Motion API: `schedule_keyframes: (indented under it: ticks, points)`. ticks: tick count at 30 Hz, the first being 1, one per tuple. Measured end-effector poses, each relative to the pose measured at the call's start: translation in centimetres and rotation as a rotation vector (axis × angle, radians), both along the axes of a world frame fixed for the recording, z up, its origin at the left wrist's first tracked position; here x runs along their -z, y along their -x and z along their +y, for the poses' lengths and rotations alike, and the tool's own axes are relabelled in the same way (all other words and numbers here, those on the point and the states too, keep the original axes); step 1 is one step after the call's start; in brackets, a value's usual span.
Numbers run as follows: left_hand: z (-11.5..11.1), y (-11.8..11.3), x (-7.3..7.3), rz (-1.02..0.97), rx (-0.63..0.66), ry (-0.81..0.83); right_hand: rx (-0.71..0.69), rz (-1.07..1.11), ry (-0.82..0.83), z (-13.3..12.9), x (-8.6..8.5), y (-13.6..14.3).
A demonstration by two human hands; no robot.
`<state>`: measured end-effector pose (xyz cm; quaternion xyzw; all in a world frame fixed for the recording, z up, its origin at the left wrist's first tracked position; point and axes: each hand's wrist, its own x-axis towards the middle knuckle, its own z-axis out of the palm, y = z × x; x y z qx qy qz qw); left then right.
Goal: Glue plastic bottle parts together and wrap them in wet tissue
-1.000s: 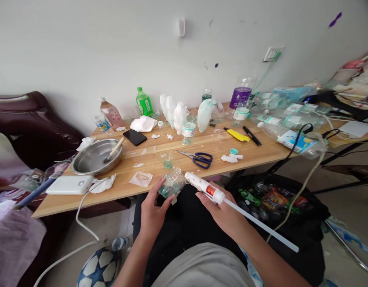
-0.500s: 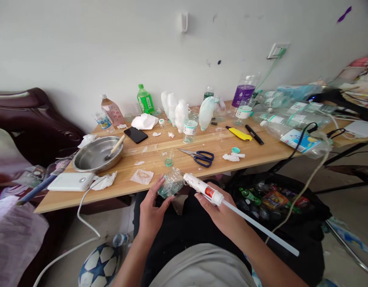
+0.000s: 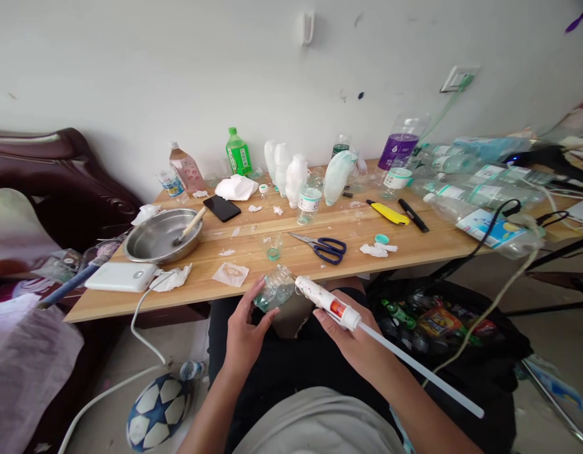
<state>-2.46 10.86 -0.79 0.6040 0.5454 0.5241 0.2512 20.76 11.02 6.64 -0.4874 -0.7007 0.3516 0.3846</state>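
My left hand (image 3: 248, 328) grips a clear plastic bottle piece (image 3: 276, 289), thumb on the near side and fingers on the far side, just off the table's front edge. In my right hand (image 3: 346, 321) is a white hot glue gun (image 3: 322, 297), with a long translucent glue stick (image 3: 419, 369) sticking out of its back. The gun's nozzle points at the bottle piece, close to it; whether they touch I cannot tell. Beyond the hands lie blue-handled scissors (image 3: 327, 247) and a small clear bottle top with a green ring (image 3: 272, 252).
A metal bowl with a brush (image 3: 161, 236), a power bank (image 3: 121, 277) and a phone (image 3: 221, 208) occupy the left. White-coated bottle shapes (image 3: 297, 180) stand mid-table. A yellow cutter (image 3: 388, 212), a black marker (image 3: 413, 215) and several empty bottles (image 3: 485, 189) are rightward. Below hangs a bag of bottles (image 3: 428, 315).
The camera view has turned slightly left, so the table and its contents appear farther right. Both hands keep their grips, and the gun still points at the bottle piece.
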Motion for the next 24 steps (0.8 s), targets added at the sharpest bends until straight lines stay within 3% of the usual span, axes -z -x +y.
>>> schedule_keyframes:
  ticks: [10, 17, 24]
  points:
    - [0.0, 0.2, 0.2, -0.068, 0.019, -0.041, 0.043, -0.107, -0.067, 0.3, 1.1, 0.9]
    - [-0.1, -0.1, 0.8, -0.277, -0.002, 0.022, 0.012, -0.106, -0.112, -0.1, 0.3, 1.7]
    - [-0.1, -0.5, 0.7, -0.419, -0.029, 0.014, 0.079, -0.154, -0.137, -0.3, 0.9, 2.3]
